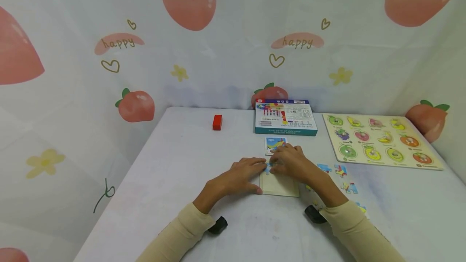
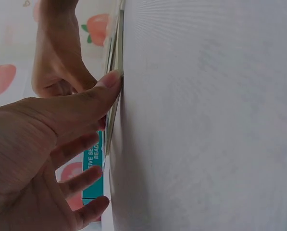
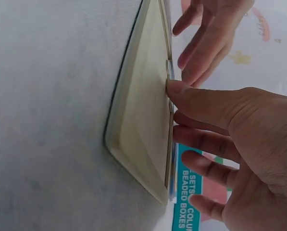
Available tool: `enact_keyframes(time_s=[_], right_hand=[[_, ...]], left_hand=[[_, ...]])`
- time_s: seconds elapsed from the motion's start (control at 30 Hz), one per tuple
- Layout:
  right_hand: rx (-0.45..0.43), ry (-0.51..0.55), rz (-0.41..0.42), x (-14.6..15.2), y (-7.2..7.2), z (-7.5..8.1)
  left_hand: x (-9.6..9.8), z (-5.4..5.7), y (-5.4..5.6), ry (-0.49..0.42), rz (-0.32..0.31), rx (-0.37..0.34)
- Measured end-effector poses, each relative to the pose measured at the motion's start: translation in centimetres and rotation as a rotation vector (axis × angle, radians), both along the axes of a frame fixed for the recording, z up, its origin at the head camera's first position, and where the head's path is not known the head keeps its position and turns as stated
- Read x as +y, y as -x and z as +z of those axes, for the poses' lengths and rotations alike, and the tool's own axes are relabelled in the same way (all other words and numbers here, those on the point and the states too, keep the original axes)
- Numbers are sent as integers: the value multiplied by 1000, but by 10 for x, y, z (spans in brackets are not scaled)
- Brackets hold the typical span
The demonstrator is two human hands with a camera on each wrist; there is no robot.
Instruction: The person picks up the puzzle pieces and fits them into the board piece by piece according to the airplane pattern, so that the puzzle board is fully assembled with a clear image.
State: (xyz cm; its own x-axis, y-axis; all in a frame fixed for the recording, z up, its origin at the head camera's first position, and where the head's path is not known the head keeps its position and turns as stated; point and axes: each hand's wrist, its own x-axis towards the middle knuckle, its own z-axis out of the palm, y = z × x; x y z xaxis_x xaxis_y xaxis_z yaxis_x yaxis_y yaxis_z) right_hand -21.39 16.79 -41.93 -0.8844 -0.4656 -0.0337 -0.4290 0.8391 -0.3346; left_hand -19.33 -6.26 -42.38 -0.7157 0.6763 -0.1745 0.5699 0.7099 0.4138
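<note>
A shallow pale wooden puzzle tray (image 1: 280, 188) lies flat on the white table, with blue puzzle pieces (image 1: 268, 168) along its far left part. My left hand (image 1: 238, 177) rests at the tray's left side, thumb by the near left edge and the other fingers stretched toward the far corner. Over the far side, my right hand (image 1: 291, 161) pinches a small puzzle piece (image 3: 170, 103) between thumb and forefinger; fingers hide most of it. Just beyond the tray is a colourful picture card (image 1: 274, 144), partly covered by the right hand.
Several loose puzzle pieces (image 1: 349, 188) lie to the right, some beneath the right forearm. A fruit peg board (image 1: 386, 140) sits at the far right. Behind the card is a boxed bead set (image 1: 285, 117). A red block (image 1: 217, 122) stands at the back left.
</note>
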Motion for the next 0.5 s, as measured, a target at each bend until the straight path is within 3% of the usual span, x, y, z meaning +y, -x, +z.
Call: enact_keyframes(time_s=[0.2,0.5], right_hand=[[-1,0,6,1,-1,-1],[18,71,28,20,-8,-2]], left_hand=[[2,-1,-1,42,-55,47],[3,1,-3,52,-44,33]])
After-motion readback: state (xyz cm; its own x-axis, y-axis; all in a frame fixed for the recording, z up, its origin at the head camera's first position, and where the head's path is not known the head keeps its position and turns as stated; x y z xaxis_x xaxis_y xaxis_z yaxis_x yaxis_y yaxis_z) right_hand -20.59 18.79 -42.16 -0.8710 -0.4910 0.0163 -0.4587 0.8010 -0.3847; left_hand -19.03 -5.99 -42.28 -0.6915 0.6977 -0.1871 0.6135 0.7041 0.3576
